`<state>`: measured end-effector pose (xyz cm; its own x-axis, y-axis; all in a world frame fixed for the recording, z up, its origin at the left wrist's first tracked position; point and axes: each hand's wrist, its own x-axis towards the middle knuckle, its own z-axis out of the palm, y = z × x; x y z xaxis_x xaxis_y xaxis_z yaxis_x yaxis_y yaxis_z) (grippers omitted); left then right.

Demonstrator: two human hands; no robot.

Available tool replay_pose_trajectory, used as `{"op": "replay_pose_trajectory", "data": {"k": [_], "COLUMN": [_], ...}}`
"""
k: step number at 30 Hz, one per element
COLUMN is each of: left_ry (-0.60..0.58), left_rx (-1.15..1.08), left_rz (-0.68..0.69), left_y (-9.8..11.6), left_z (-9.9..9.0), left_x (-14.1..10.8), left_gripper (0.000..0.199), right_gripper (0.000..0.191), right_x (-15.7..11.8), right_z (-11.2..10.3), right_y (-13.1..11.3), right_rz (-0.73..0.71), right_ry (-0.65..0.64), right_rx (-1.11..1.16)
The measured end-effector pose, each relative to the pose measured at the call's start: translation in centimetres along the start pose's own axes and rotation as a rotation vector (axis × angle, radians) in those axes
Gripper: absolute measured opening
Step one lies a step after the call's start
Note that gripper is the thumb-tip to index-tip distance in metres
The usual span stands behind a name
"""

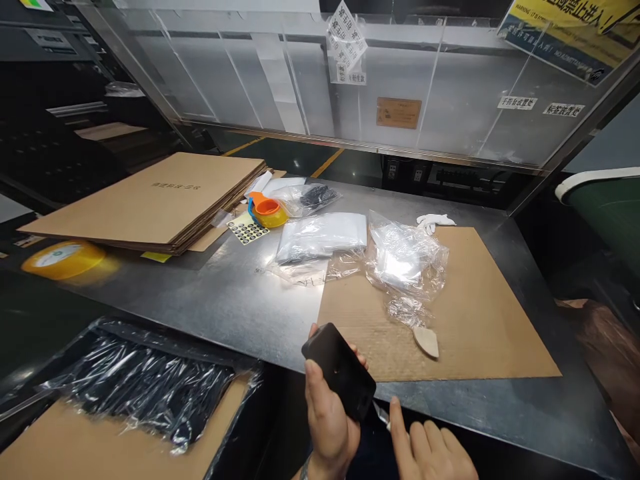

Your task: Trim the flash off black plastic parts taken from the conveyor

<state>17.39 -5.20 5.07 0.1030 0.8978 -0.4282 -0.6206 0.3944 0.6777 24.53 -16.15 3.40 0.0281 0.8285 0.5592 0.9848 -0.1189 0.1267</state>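
Observation:
My left hand [327, 417] is closed around a flat black phone-like device [340, 370], tilted up off the table's front edge. Beside its lower right corner, my right hand [430, 443] grips a small metal-bladed tool [382, 415], index finger stretched along it and the other fingers curled. The blade's tip is at or very close to the device's edge; whether it touches I cannot tell. Most of the tool's handle is hidden by my fingers. Past the hands, a beige wedge-shaped piece [427, 342] lies on a cardboard sheet [490, 320].
Clear plastic bags [407, 257] and a wrapped white stack [323, 235] lie on the metal table [240, 300]. Cardboard sheets [165, 193] are piled left, near a yellow tape roll [65, 259]. An orange tape dispenser [267, 208] stands behind. A black-plastic-lined box [150, 380] sits lower left.

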Motion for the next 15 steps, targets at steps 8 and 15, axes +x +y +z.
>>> {"op": "replay_pose_trajectory", "data": {"k": [8, 15], "left_ry": [-0.037, -0.120], "left_rx": [-0.020, 0.033], "left_rz": [-0.283, -0.381], "left_y": [0.8, 0.4], "left_z": [0.0, 0.5], "left_x": [0.4, 0.2], "left_gripper": [0.049, 0.045], "right_gripper": [0.028, 0.026], "right_x": [-0.4, 0.4], "right_z": [0.0, 0.0], "right_y": [2.6, 1.4], "right_rz": [-0.006, 0.127], "right_ry": [-0.215, -0.287], "right_rx": [0.191, 0.754]}}
